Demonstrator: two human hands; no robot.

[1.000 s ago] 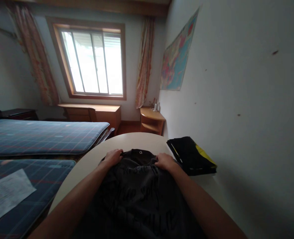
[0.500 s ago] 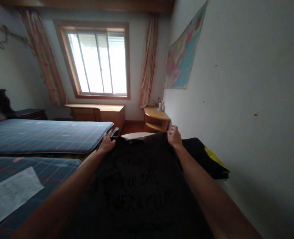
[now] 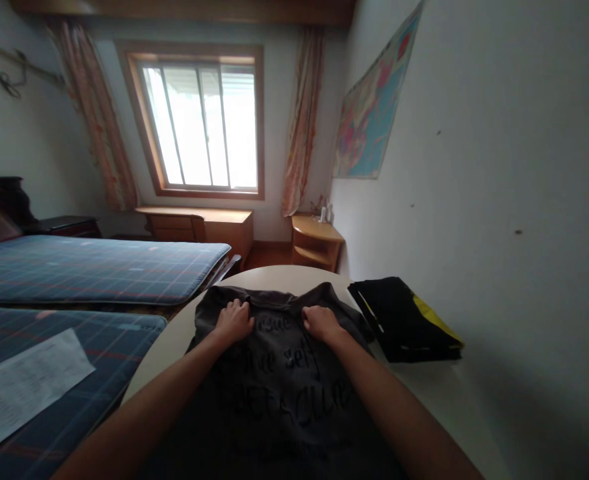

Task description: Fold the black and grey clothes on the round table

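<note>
A dark grey T-shirt (image 3: pixel 284 413) with black hand-style lettering lies over the round cream table (image 3: pixel 269 272), its collar edge toward the far side. Below the left shoulder, my left hand (image 3: pixel 234 321) rests on the cloth with its fingers curled into the fabric. On the other side of the collar, my right hand (image 3: pixel 320 323) is closed on the shirt, thumb and fingers together. The shirt's lower part runs down between my forearms into shadow. To the right sits a stack of folded black and yellow clothes (image 3: pixel 399 320), apart from my right hand.
At left are two blue plaid mattresses (image 3: pixel 99 267), with a printed paper sheet (image 3: pixel 29 390) on the nearer one. A wooden desk (image 3: pixel 224 233) stands under the window, a corner shelf (image 3: pixel 317 230) beside it. The white wall (image 3: pixel 499 167) borders the table's right side.
Both hands have come down and closer together, from the shirt's shoulder corners to below the collar. The shirt, held up and stretched before, now lies lower with slack shoulders, showing the table's far edge.
</note>
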